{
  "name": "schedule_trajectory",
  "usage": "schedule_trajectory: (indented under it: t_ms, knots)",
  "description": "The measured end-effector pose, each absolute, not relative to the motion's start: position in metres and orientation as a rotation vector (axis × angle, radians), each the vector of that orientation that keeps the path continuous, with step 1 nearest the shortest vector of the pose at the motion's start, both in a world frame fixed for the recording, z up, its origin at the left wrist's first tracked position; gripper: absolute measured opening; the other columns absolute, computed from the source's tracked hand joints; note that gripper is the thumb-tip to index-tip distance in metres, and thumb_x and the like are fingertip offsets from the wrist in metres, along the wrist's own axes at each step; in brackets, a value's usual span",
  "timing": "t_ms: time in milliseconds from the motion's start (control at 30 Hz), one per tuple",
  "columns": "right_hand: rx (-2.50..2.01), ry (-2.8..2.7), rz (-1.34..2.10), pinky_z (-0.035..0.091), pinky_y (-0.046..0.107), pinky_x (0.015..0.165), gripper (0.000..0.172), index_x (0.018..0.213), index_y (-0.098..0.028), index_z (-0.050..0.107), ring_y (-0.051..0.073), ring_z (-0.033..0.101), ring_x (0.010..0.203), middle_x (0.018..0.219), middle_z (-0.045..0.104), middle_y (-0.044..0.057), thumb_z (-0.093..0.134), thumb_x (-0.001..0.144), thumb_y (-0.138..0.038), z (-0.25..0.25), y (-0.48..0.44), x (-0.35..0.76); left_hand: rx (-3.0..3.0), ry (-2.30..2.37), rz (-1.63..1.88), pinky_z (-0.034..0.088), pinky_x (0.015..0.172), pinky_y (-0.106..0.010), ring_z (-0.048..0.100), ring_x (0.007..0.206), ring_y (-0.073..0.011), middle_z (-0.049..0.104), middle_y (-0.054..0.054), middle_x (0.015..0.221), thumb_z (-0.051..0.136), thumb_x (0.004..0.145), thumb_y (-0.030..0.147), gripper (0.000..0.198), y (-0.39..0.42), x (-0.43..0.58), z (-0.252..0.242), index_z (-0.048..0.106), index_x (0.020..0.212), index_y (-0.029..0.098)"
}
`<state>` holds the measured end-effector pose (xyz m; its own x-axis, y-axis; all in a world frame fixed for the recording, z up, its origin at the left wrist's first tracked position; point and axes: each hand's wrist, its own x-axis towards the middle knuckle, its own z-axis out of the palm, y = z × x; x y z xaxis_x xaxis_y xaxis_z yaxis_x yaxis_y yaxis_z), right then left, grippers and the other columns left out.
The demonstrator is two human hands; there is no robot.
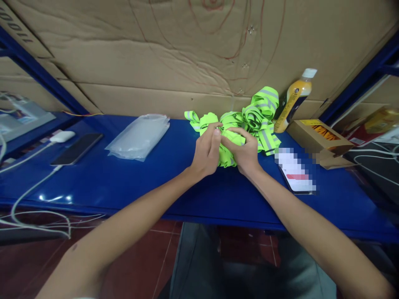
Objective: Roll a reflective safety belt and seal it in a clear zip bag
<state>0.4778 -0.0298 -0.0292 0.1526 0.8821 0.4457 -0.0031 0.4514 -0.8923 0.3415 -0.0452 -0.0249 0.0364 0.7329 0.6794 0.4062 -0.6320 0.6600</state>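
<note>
A heap of neon-green fabric with grey reflective stripes (pixel 258 114) lies at the back of the blue shelf (pixel 131 187). Both my hands are on its front part. My left hand (pixel 206 151) has its fingers curled over a fold of the green fabric. My right hand (pixel 245 151) pinches the same bunched piece from the right, fingers closed on it. The two hands touch each other over the fabric.
A stack of clear plastic bags (pixel 139 137) lies left of the hands. A dark phone (pixel 77 148), a white charger (pixel 62 136) and white cables (pixel 28 195) sit further left. Right: a phone with a lit screen (pixel 296 171), a small cardboard box (pixel 319 139), an orange drink bottle (pixel 296 99). Cardboard wall behind.
</note>
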Motion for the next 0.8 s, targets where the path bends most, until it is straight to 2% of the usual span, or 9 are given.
schedule_trajectory:
  t_ms: [133, 200, 267, 367, 433, 500, 567, 667, 800]
  knots:
    - [-0.953, -1.124, 0.876, 0.06, 0.046, 0.099, 0.047, 0.098, -0.021, 0.079, 0.027, 0.075, 0.106, 0.108, 0.081, 0.006, 0.098, 0.065, -0.049, -0.033, -0.018, 0.486, 2.239, 1.28, 1.668, 0.052, 0.103, -0.048, 0.07, 0.116, -0.0309, 0.076, -0.014, 0.12, 0.031, 0.111, 0.076, 0.068, -0.024, 0.308, 0.001, 0.069, 0.126, 0.022]
    - [-0.955, -1.082, 0.901, 0.061, 0.047, 0.1, 0.049, 0.098, -0.022, 0.079, 0.028, 0.075, 0.109, 0.11, 0.081, 0.007, 0.099, 0.062, -0.049, -0.032, -0.016, 0.49, 2.254, 1.707, 1.679, 0.045, 0.114, -0.059, 0.058, 0.139, -0.04, 0.072, -0.016, 0.135, 0.051, 0.101, 0.083, 0.07, -0.012, 0.273, 0.017, 0.071, 0.126, 0.021]
    - [-0.942, -1.043, 0.918, 0.06, 0.048, 0.102, 0.048, 0.095, -0.022, 0.08, 0.028, 0.075, 0.109, 0.109, 0.081, 0.006, 0.1, 0.06, -0.048, -0.03, -0.015, 0.494, 2.072, 2.223, 1.476, 0.039, 0.114, -0.067, 0.042, 0.155, -0.0486, 0.064, -0.021, 0.151, 0.062, 0.088, 0.089, 0.089, -0.002, 0.232, 0.027, 0.069, 0.137, 0.015]
    - [-0.919, -1.017, 0.938, 0.06, 0.05, 0.104, 0.046, 0.092, -0.023, 0.08, 0.028, 0.075, 0.106, 0.104, 0.081, 0.005, 0.101, 0.058, -0.047, -0.027, -0.015, 0.496, 1.759, 2.606, 0.89, 0.033, 0.104, -0.073, 0.024, 0.163, -0.0599, 0.053, -0.038, 0.159, 0.069, 0.064, 0.103, 0.14, 0.015, 0.174, 0.023, 0.05, 0.157, -0.001]
    - [-0.928, -1.026, 0.943, 0.06, 0.05, 0.104, 0.046, 0.092, -0.023, 0.08, 0.029, 0.075, 0.106, 0.103, 0.081, 0.005, 0.101, 0.058, -0.046, -0.026, -0.017, 0.495, 1.553, 2.649, 0.657, 0.038, 0.105, -0.079, 0.036, 0.156, -0.0655, 0.06, -0.037, 0.154, 0.073, 0.046, 0.105, 0.153, 0.026, 0.144, 0.01, 0.051, 0.157, 0.002]
    - [-0.94, -1.039, 0.951, 0.06, 0.051, 0.104, 0.046, 0.093, -0.023, 0.08, 0.029, 0.075, 0.108, 0.106, 0.081, 0.005, 0.1, 0.059, -0.047, -0.027, -0.018, 0.494, 1.563, 2.625, 0.744, 0.038, 0.104, -0.079, 0.044, 0.152, -0.0634, 0.071, -0.033, 0.138, 0.062, 0.043, 0.11, 0.155, 0.034, 0.125, -0.003, 0.054, 0.153, 0.0]
    - [-0.943, -1.051, 0.961, 0.061, 0.05, 0.103, 0.048, 0.095, -0.023, 0.08, 0.029, 0.075, 0.11, 0.108, 0.081, 0.006, 0.099, 0.06, -0.048, -0.027, -0.019, 0.493, 1.646, 2.626, 0.911, 0.035, 0.101, -0.076, 0.04, 0.155, -0.0631, 0.072, -0.033, 0.133, 0.051, 0.042, 0.117, 0.165, 0.038, 0.118, -0.01, 0.05, 0.156, -0.003]
    - [-0.927, -1.046, 0.97, 0.061, 0.05, 0.104, 0.05, 0.096, -0.022, 0.08, 0.03, 0.075, 0.113, 0.109, 0.081, 0.007, 0.1, 0.059, -0.05, -0.027, -0.018, 0.494, 1.755, 2.659, 1.094, 0.031, 0.1, -0.075, 0.032, 0.156, -0.0666, 0.059, -0.037, 0.15, 0.043, 0.043, 0.121, 0.174, 0.033, 0.13, -0.001, 0.036, 0.166, -0.002]
    - [-0.882, -0.954, 0.99, 0.062, 0.048, 0.104, 0.053, 0.096, -0.022, 0.08, 0.028, 0.076, 0.109, 0.106, 0.081, 0.005, 0.104, 0.056, -0.048, -0.016, -0.013, 0.502, 2.184, 2.37, 1.314, 0.034, 0.111, -0.075, 0.046, 0.147, -0.0576, 0.049, -0.029, 0.158, 0.06, 0.06, 0.109, 0.156, 0.014, 0.176, 0.029, 0.028, 0.172, 0.005]
